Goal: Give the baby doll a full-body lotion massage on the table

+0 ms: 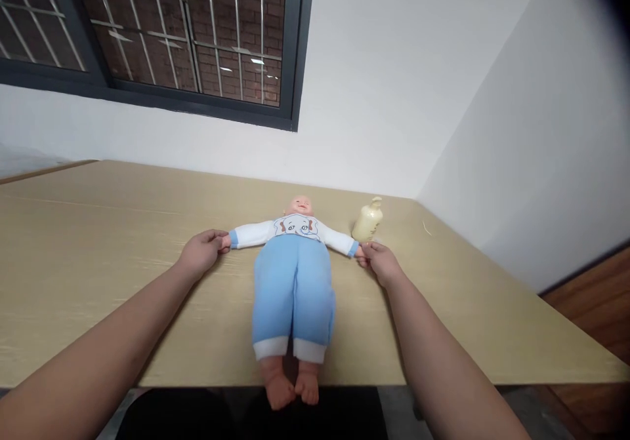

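Note:
A baby doll (294, 282) lies on its back on the table, head away from me and feet over the front edge. It wears light blue trousers and a white top with an elephant face print. Both its arms are stretched out to the sides. My left hand (201, 254) is closed around the doll's hand on the left, beside the blue cuff. On the other side, my right hand (381, 261) pinches the doll's other hand. Just beyond my right hand stands a cream pump bottle (368, 221).
The table (147, 204) has a pale yellow-tan covering and reaches back to a white wall (374, 99). A dark-framed window (295, 53) with metal bars is at the upper left. Wooden panelling (595, 296) shows at the right, below the side wall.

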Available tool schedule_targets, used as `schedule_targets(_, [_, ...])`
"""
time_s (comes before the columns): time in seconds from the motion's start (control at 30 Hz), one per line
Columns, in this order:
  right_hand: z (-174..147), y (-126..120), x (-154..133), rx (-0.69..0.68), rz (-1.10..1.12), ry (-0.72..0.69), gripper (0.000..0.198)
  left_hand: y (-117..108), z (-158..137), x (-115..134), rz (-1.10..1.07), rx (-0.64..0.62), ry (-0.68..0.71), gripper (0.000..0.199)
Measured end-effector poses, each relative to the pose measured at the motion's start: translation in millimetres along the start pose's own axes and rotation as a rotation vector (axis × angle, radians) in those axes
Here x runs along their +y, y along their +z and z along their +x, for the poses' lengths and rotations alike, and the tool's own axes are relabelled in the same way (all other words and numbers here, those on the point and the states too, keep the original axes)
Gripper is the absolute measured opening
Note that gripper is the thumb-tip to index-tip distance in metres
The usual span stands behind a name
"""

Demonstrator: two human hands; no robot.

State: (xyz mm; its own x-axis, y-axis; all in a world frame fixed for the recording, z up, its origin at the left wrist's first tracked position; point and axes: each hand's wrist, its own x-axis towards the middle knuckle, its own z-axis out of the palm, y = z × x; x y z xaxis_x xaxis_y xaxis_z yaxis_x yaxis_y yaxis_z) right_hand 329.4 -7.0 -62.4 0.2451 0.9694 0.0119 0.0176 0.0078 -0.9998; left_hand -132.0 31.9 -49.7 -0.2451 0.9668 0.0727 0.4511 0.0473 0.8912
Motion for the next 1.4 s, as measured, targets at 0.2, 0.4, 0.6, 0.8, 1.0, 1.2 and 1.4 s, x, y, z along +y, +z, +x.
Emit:
schedule_targets(0.2, [-3.2,-4.9,-1.5,-0.013,0.012,-0.006,0.028,-8.4,-13.2,11.9,-0.236,-0.083,-0.036,0.045])
schedule_targets(0.4, [-13.1,0.0,-4.7,-0.064,-0.047,-0.082,0.03,-8.3,-23.4,28.1,0.018,0.078,-0.065,0.05])
schedule_targets(0.6, [-13.0,4.3,-0.9,-0.017,-0.089,-0.134,0.03,-3.4,-28.9,27.9,0.025,0.113,-0.018,0.024])
schedule_targets(0.8, [-6.4,-2.4,5.3,0.001,-0.048,-0.121,0.037,-6.0,-33.4,20.8,-0.084,0.13,-0.003,0.031])
schedule_targets(1.0, [-2.1,-6.8,6.5,-0.013,0.012,-0.112,0.035,-4.8,-25.0,9.2,-0.268,0.104,-0.012,0.031])
schedule_targets(1.2, [-8.0,-6.8,-0.7,-0.082,0.093,-0.082,0.032,-5.2,-18.5,3.3,-0.437,-0.009,-0.005,0.038])
schedule_targets(1.4, [-16.4,-5.4,-6.2,-0.14,0.087,-0.08,0.03,-8.9,-25.6,7.4,-0.42,-0.039,-0.011,0.043])
